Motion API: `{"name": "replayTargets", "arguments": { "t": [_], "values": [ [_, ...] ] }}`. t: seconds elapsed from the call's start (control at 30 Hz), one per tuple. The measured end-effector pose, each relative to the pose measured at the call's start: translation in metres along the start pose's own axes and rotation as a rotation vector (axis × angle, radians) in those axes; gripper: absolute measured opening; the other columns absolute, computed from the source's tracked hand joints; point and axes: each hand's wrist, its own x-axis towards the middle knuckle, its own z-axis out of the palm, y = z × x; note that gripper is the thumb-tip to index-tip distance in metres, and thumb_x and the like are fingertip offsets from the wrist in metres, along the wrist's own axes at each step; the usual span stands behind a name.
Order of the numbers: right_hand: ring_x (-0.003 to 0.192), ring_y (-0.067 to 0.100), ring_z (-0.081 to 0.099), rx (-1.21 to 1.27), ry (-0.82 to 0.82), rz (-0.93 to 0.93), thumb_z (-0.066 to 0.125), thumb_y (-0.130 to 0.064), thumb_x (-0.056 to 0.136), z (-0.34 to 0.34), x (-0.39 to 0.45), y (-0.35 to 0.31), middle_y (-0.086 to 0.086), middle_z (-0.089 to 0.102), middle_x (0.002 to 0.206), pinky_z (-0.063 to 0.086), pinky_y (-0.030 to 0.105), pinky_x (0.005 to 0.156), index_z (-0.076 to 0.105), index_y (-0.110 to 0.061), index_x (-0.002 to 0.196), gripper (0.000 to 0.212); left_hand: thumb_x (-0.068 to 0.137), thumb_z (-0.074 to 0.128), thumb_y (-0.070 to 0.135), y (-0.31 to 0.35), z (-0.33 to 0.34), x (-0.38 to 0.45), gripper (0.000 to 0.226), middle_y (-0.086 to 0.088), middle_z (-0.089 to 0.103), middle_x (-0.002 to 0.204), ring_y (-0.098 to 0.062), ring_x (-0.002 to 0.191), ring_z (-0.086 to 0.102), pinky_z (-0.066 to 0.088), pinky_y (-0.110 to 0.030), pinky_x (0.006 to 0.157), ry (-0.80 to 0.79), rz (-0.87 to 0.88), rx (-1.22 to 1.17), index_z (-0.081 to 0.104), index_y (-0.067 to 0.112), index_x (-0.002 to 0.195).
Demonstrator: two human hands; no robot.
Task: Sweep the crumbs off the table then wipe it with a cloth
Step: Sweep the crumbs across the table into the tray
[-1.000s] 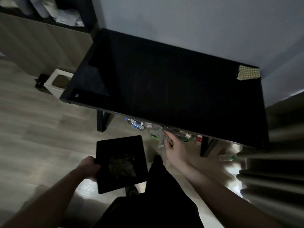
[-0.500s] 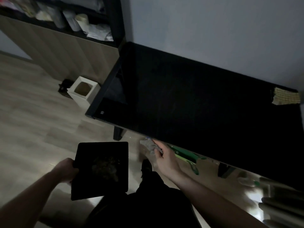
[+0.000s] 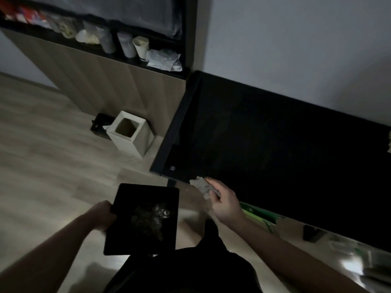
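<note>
The black table (image 3: 264, 149) fills the right half of the head view, against a pale wall. My left hand (image 3: 103, 214) grips the left edge of a flat black square tray (image 3: 127, 235) held low over the floor, with a pile of crumbs (image 3: 150, 218) on it. My right hand (image 3: 224, 201) is closed on a crumpled grey tissue (image 3: 201, 186) just off the table's near left corner. A checked cloth (image 3: 388, 142) shows only as a sliver at the right edge, on the table.
A white square bin (image 3: 131, 134), open at the top, stands on the wooden floor left of the table beside a small black object (image 3: 99, 123). A shelf unit (image 3: 118, 45) with cups and bags runs behind. Green and shiny items (image 3: 260, 216) lie under the table.
The view has swung left, bringing the bin and shelf closer to centre and pushing the cloth to the right edge. Both hands keep their holds; the tray has drifted left toward the bin.
</note>
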Motion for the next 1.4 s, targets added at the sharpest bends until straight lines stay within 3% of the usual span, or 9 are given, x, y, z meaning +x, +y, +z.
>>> {"name": "replayTargets", "arguments": {
  "t": [0.2,0.4,0.53,0.73,0.87,1.0,1.13,1.23,1.4],
  "values": [
    [0.121,0.007,0.061,0.027,0.155,0.138,0.055,-0.014,0.102,0.067,-0.005,-0.045,-0.006,0.064,0.140,0.050,0.029,0.106,0.060,-0.023,0.143,0.042,0.083,0.063,0.014,-0.036,-0.067,0.051,0.027,-0.027,0.075,0.092,-0.033,0.087,0.074,0.043,-0.026,0.061,-0.038,0.095,0.078,0.072,-0.012,0.087],
    [0.119,0.005,0.061,0.142,0.274,0.152,0.056,0.001,0.099,0.095,0.005,-0.076,-0.013,0.062,0.133,0.053,0.035,0.107,0.061,-0.020,0.141,0.047,0.083,0.066,0.015,-0.061,-0.131,0.100,0.026,-0.017,0.068,0.074,-0.031,0.075,0.070,0.041,-0.026,0.058,-0.033,0.124,0.193,0.061,0.009,0.059],
    [0.123,0.005,0.058,0.172,0.295,0.161,0.056,-0.003,0.102,0.094,0.036,-0.086,-0.009,0.062,0.140,0.047,0.022,0.106,0.058,-0.023,0.144,0.046,0.085,0.066,0.013,-0.071,-0.166,0.130,0.020,-0.022,0.074,0.090,-0.032,0.091,0.073,0.041,-0.025,0.063,-0.033,0.079,0.187,0.074,-0.005,0.086],
    [0.133,0.006,0.053,0.134,0.318,0.127,0.055,-0.001,0.102,0.094,0.102,-0.098,-0.017,0.054,0.140,0.044,0.037,0.117,0.059,-0.020,0.144,0.046,0.089,0.064,0.014,-0.067,-0.196,0.184,0.030,-0.027,0.074,0.103,-0.033,0.092,0.072,0.041,-0.024,0.062,-0.016,-0.014,0.128,0.071,-0.012,0.102],
    [0.139,0.006,0.049,0.095,0.361,0.111,0.052,-0.002,0.103,0.091,0.146,-0.110,-0.024,0.050,0.142,0.042,0.039,0.119,0.057,-0.025,0.145,0.049,0.087,0.064,0.005,-0.057,-0.204,0.238,0.028,-0.022,0.069,0.084,-0.024,0.060,0.064,0.041,-0.021,0.040,0.003,-0.087,0.062,0.067,-0.014,0.107],
    [0.145,0.009,0.045,0.071,0.445,0.091,0.053,-0.001,0.103,0.094,0.190,-0.110,-0.032,0.046,0.144,0.039,0.043,0.121,0.054,-0.030,0.146,0.052,0.082,0.065,0.007,-0.048,-0.202,0.320,0.024,-0.016,0.069,0.076,-0.030,0.068,0.074,0.045,-0.022,0.039,-0.001,-0.110,0.010,0.069,-0.007,0.100],
    [0.147,0.004,0.040,0.023,0.523,0.116,0.053,-0.001,0.103,0.099,0.238,-0.096,-0.015,0.051,0.153,0.033,0.036,0.125,0.057,-0.023,0.146,0.048,0.084,0.061,0.004,0.001,-0.208,0.356,0.013,-0.017,0.073,0.079,-0.031,0.063,0.073,0.054,-0.032,0.043,-0.019,-0.078,0.006,0.068,-0.003,0.093],
    [0.149,0.005,0.038,-0.017,0.602,0.130,0.053,0.001,0.103,0.100,0.277,-0.085,-0.005,0.051,0.155,0.024,0.022,0.125,0.057,-0.019,0.146,0.048,0.086,0.060,0.006,0.030,-0.198,0.402,0.011,-0.016,0.075,0.074,-0.031,0.061,0.076,0.064,-0.042,0.057,-0.081,-0.033,0.071,0.070,0.001,0.085],
    [0.152,0.011,0.035,-0.112,0.701,0.103,0.051,0.001,0.103,0.100,0.335,-0.066,-0.003,0.047,0.157,0.029,0.033,0.126,0.056,-0.016,0.147,0.048,0.091,0.055,0.015,0.063,-0.171,0.475,0.019,-0.012,0.075,0.090,-0.027,0.085,0.074,0.060,-0.035,0.072,-0.099,0.084,0.211,0.071,0.005,0.092]
  ]
}}
